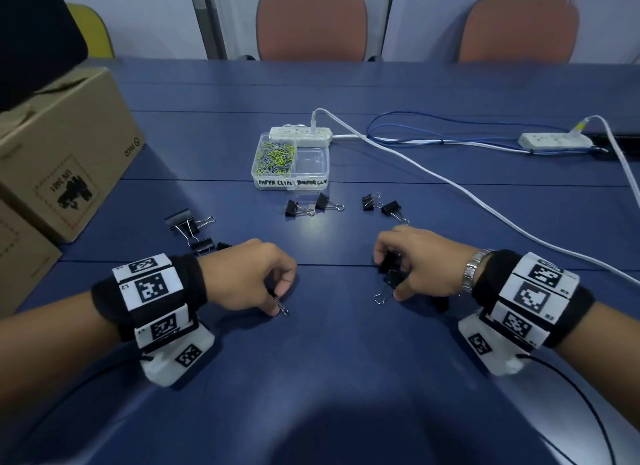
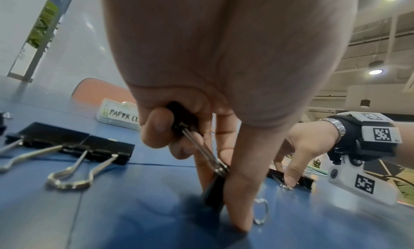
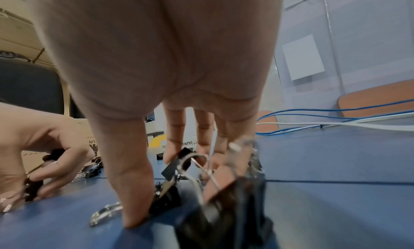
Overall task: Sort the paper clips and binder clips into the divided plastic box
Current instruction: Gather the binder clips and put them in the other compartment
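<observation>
Both hands' grips pinched small, stiff black metal binder clips (image 2: pixel 212 190) by their bodies; the slippery wire handles, toward six o'clock, looked likelier to swing.

Left hand (image 1: pixel 254 274) covers the body of the small black binder clip (image 1: pixel 281 306) it pinches in the head view; only a wire handle tip shows.

Right hand (image 1: pixel 420 265) hides most of its bunch of black binder clips (image 1: pixel 389 269); count cannot be told. In the right wrist view the nearest black clip (image 3: pixel 226 215) is blurred and cut off by the bottom edge.

Clear divided plastic box (image 2: pixel 118 116): the left hand blocks its label after "PAPER CL" in the left wrist view.

Brown cardboard box (image 1: pixel 65 159) is cut by the left edge.
</observation>
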The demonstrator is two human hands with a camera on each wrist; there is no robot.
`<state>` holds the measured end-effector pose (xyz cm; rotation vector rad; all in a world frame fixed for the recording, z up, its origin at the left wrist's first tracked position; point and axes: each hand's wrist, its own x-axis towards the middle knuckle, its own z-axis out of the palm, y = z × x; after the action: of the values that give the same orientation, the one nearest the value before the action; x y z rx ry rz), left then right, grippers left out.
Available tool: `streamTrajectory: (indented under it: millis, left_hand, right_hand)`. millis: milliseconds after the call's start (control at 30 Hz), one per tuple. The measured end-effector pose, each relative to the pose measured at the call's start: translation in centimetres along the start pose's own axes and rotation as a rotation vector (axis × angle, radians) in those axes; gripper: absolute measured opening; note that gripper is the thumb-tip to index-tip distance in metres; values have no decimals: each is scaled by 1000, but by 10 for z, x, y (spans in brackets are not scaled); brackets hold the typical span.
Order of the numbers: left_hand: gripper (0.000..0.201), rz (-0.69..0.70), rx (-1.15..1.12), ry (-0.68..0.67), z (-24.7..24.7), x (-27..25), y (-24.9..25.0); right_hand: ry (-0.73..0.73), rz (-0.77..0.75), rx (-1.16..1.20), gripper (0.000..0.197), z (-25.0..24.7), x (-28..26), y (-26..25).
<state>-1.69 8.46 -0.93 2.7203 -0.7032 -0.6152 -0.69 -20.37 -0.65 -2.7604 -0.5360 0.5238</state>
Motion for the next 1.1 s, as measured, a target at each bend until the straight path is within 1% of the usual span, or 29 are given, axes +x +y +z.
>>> streamTrajectory:
  millis: [133,200,267,367,400,467,567,667,700,767,833,867,933,967,1033,1067,1100]
  left_hand:
    - [28,-8,-88,-8,1,2,-2]
    - [26,-2,-115,-14,1,3,-3]
    - [27,0,-127,-20,2,4,-3]
    - [25,8,-132,-19,3,5,-3]
    - [24,10,-132,-17,3,5,-3]
    - [22,13,-141,-15,3,5,-4]
    - [20,13,-149,-11,4,6,-5]
    - [20,15,-169,-12,5,6,-6]
    - [19,16,-175,-12,5,7,-7]
    - [19,16,-180,-13,6,8,-7]
    - [17,15,-174,-14,7,9,-8]
    - [17,16,-172,-14,7,10,-8]
    - [17,14,-173,-14,7,11,-8]
    - [17,12,-173,-15,7,11,-7]
    - [17,14,-179,-24,8,13,-7]
    - [16,14,-182,-30,8,14,-7]
    - [16,15,-187,-33,8,15,-7]
  right_hand:
    - [-81,-15,87,41,1,0,-3]
    - [-106,-17,97,33,2,0,-3]
    - [-88,-12,95,25,3,-1,-3]
    - [-39,-33,19,26,3,-4,-6]
    - [-31,-24,37,26,3,-4,-6]
    - [-5,22,136,22,3,-1,-1]
    - [121,119,388,10,-3,3,10]
    - [231,248,691,28,-12,3,20]
    - [259,275,746,31,-16,0,23]
    - [281,300,791,30,-22,-8,32]
    - [273,303,729,24,-25,-16,39]
    - [263,284,629,22,-25,-21,39]
    - [217,219,331,19,-19,-32,33]
    - [179,189,201,26,-14,-37,28]
    - [89,168,59,46,-4,-41,19]
    - [65,162,11,49,1,-40,17]
    - [59,150,-39,45,5,-38,18]
